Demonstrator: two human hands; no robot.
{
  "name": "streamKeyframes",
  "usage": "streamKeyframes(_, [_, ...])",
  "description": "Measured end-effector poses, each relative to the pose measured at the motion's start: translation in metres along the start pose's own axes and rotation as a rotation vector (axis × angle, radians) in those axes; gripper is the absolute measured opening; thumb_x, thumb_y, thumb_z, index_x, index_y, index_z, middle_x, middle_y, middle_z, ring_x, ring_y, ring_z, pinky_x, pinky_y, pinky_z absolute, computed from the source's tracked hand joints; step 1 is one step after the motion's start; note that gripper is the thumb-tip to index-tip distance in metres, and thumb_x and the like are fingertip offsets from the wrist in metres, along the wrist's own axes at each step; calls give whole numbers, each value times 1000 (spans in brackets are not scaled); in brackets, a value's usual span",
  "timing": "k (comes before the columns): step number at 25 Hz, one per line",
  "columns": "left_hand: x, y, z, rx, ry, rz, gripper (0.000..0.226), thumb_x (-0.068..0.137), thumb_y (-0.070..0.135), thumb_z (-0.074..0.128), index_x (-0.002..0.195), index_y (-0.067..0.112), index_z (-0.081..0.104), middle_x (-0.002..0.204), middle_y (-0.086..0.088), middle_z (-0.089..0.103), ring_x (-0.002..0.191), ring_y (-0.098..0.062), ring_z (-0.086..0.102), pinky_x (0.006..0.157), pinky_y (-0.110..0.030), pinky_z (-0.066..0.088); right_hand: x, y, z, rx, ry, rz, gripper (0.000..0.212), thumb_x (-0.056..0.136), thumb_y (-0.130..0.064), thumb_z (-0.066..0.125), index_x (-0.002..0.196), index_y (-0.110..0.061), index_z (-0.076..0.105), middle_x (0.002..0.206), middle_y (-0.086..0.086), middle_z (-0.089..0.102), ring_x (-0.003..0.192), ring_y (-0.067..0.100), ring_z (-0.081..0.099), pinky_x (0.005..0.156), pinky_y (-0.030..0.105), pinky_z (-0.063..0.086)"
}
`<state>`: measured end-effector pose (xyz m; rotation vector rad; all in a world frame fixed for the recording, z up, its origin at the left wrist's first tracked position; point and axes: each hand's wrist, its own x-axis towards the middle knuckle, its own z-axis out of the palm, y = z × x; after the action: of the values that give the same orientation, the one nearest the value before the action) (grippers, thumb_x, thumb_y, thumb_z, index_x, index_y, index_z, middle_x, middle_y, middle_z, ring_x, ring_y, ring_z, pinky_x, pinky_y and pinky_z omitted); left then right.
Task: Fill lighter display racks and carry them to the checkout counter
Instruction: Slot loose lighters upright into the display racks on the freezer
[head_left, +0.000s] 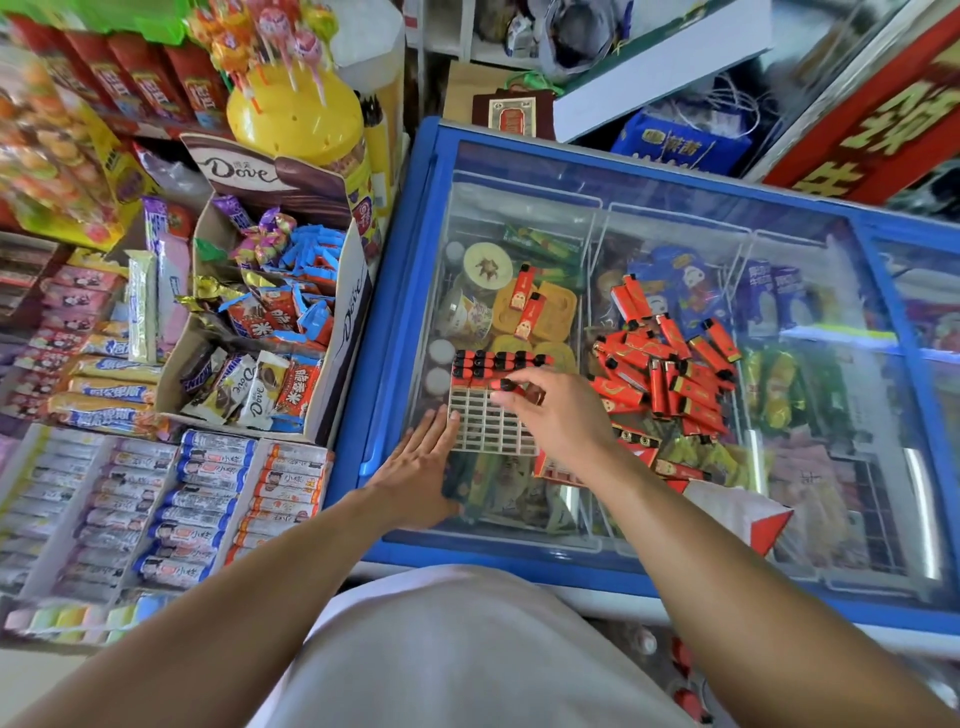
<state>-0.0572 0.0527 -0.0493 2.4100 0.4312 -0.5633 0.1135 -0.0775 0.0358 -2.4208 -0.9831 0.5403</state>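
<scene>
A left hand (421, 457) lies flat, fingers straight, against the grid rack (491, 415) on a freezer's glass lid (675, 218). The right hand (556, 410) pinches one red lighter (506, 385) over the rack. Two lighters (527, 301) lie apart beyond; a loose pile (670, 374), too jumbled to count, sits right.

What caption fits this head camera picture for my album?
Right hand slots a red lighter into the rack on the freezer lid; left hand steadies it.

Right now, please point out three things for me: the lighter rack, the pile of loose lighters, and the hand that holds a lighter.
lighter rack (485, 423), head view, on its empty grid slots.
pile of loose lighters (670, 371), head view, on the middle of the heap.
right hand (558, 410), head view, on the back of the hand.
</scene>
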Motion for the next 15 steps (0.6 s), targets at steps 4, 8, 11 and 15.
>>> streamKeyframes(4, [2, -2, 2, 0, 8, -13, 123, 84, 48, 72, 157, 20, -24, 167, 1, -24, 152, -15, -23, 121, -32, -11, 6, 0, 6, -107, 68, 30, 25, 91, -48, 66, 111, -33, 68, 104, -13, 65, 75, 3, 58, 55, 20, 38])
streamKeyframes(8, [2, -3, 4, -3, 15, -14, 125, 84, 49, 73, 156, 20, -24, 167, 1, -23, 152, -15, -23, 122, -34, -11, 7, -2, 11, -190, 99, 19, 21, 94, -44, 64, 110, -32, 68, 100, -14, 67, 72, 4, 57, 54, 20, 41])
streamKeyframes(11, [3, -4, 5, 5, 21, -4, 124, 84, 49, 73, 156, 19, -24, 167, 1, -23, 152, -15, -23, 122, -33, -11, 6, -8, 8, -213, 151, -15, 19, 96, -43, 59, 108, -29, 61, 93, -15, 68, 64, 2, 57, 54, 25, 50])
streamKeyframes(15, [4, -6, 6, 11, 23, 2, 125, 84, 51, 73, 157, 19, -24, 166, 1, -23, 152, -16, -24, 124, -36, -9, 4, -8, 4, -198, 123, -28, 10, 98, -38, 55, 107, -33, 58, 64, -16, 59, 47, 0, 52, 45, 26, 48])
